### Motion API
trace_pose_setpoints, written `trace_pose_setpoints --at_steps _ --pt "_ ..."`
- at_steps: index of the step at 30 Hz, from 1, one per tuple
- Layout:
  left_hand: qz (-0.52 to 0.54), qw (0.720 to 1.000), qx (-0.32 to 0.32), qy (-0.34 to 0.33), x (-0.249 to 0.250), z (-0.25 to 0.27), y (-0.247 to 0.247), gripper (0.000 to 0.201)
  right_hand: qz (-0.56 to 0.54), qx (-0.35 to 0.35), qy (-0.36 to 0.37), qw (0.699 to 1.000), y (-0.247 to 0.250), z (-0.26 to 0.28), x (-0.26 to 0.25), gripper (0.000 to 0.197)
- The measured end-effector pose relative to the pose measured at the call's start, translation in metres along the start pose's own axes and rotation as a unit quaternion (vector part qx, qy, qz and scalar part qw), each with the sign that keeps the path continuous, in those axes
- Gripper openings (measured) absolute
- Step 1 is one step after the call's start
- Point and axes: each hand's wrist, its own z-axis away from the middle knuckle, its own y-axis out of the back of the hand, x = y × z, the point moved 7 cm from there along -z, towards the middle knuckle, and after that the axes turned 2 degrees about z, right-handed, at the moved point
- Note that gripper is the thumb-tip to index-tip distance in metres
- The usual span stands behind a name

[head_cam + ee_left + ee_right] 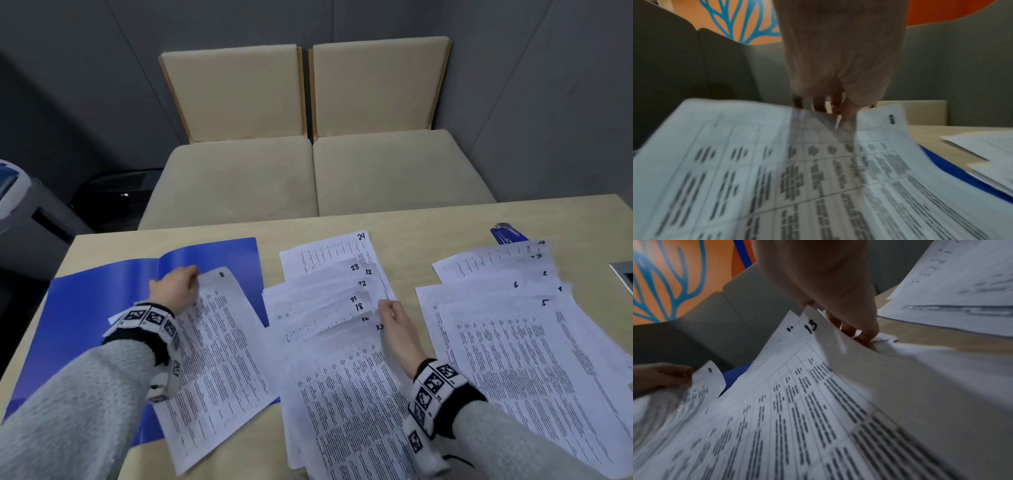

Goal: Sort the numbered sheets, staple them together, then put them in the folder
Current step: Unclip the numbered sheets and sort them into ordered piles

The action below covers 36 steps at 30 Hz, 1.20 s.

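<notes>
Sheet 8 (219,329): my left hand (176,289) is pinching its top edge over the open blue folder (85,308). Sheet 13 (346,383): my right hand's (399,325) fingers (867,335) are lifting its corner, middle pile, bench (394,219). Stapler (507,233): lying beyond the right pile.

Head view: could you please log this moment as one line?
phase: sorting | left hand: grips sheet 8 | right hand: grips sheet 13 | folder: open

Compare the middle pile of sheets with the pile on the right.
The middle pile shows higher numbers, 13 to 24; the right pile shows low ones, 2 to 6. The right hand lifts the middle pile's sheet 13 by its edge; no hand touches the right pile. Only the right pile reaches the blue stapler. Both are loosely fanned printed sheets.
</notes>
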Motion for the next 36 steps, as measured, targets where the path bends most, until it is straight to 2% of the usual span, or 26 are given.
trace_pose_setpoints --at_steps 1,3,4,6,8,9,12,15,21,23,29,33,35,36 --pt "-0.018 1.000 0.015 0.012 0.002 0.002 -0.004 0.014 0.008 0.011 0.000 1.000 -0.001 -0.004 -0.001 0.031" --pt "-0.037 0.998 0.050 0.004 0.027 0.006 -0.010 0.034 0.020 0.027 0.011 0.999 -0.004 -0.010 -0.006 0.032" --pt "-0.029 0.997 0.066 -0.036 0.052 0.010 -0.013 0.038 0.027 0.035 0.020 0.999 -0.005 -0.012 -0.008 0.029" --pt "0.018 0.983 0.064 -0.172 0.117 0.027 -0.025 0.031 0.032 0.049 0.028 0.998 -0.004 -0.013 -0.009 0.021" --pt "0.082 0.955 0.028 -0.285 0.177 0.048 -0.042 0.022 0.026 0.054 0.030 0.998 -0.004 -0.013 -0.004 0.011" --pt "0.115 0.945 -0.001 -0.307 0.199 0.057 -0.050 0.021 0.020 0.054 0.030 0.998 -0.004 -0.014 -0.001 0.008" --pt "0.160 0.940 -0.080 -0.290 0.235 0.062 -0.075 0.020 -0.002 0.056 0.035 0.998 -0.003 -0.012 0.005 0.006" --pt "0.143 0.946 -0.130 -0.261 0.243 0.059 -0.089 0.022 -0.012 0.048 0.047 0.998 -0.002 -0.008 0.005 0.012" --pt "0.177 0.948 -0.082 -0.252 0.237 0.060 -0.088 0.004 0.026 0.051 0.080 0.995 0.001 -0.009 0.001 0.009" --pt "0.224 0.940 -0.083 -0.245 0.234 0.062 -0.088 0.006 0.027 0.050 0.085 0.995 0.001 -0.011 0.002 0.010" --pt "0.377 0.910 -0.104 -0.138 0.223 0.054 -0.093 0.016 0.007 0.040 0.101 0.994 0.001 -0.010 0.000 0.008" --pt "0.341 0.921 -0.124 -0.141 0.225 0.053 -0.095 0.014 0.005 0.037 0.100 0.994 0.001 -0.012 0.001 0.006" --pt "0.307 0.925 -0.147 -0.168 0.229 0.056 -0.095 0.008 0.010 0.035 0.098 0.995 0.001 -0.013 0.004 0.007" --pt "0.272 0.929 -0.162 -0.191 0.232 0.059 -0.095 0.013 0.014 0.037 0.098 0.994 0.001 -0.013 0.004 0.009"
